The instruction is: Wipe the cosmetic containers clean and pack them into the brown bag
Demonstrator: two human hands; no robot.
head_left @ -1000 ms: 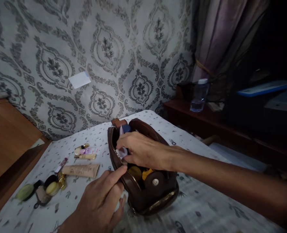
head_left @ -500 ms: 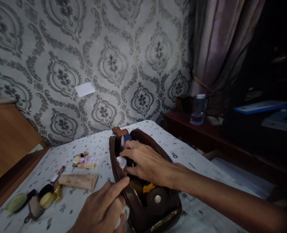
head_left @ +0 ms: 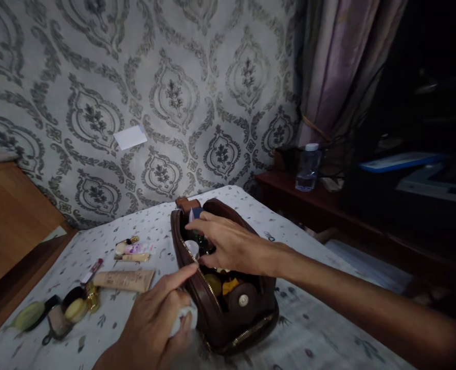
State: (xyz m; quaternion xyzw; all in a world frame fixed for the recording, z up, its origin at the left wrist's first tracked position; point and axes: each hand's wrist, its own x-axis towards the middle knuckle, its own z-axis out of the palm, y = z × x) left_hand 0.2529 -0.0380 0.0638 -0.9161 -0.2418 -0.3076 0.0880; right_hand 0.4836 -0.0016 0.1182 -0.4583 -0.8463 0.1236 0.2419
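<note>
A brown leather bag [head_left: 237, 329] lies unzipped on the patterned sheet. My right hand [head_left: 222, 239] reaches into its mouth with thumb and fingers apart, over a white round-topped item [head_left: 191, 249] and dark items; nothing shows in its grasp. At the bag's near-left rim, my left hand [head_left: 154, 303] rests its index finger by the zipper. Its other fingers are curled around something white and crumpled [head_left: 183, 317], cloth or tissue. Inside the bag I also see a yellow-orange item [head_left: 231, 286] and a blue item [head_left: 197, 211]. The bag's depths are dark.
On the sheet to the left lie a beige squeeze tube [head_left: 125, 280], several smaller cosmetics, a yellow compact [head_left: 75, 309] and a green oval item [head_left: 28, 315]. A clear bottle [head_left: 308, 169] stands on the red-brown table [head_left: 276, 186] at right. A wooden panel [head_left: 15, 216] borders the left.
The right hand has lifted slightly and its fingers have spread within the bag's mouth. More of the white item in my left hand shows. The whole view has shifted a little.
</note>
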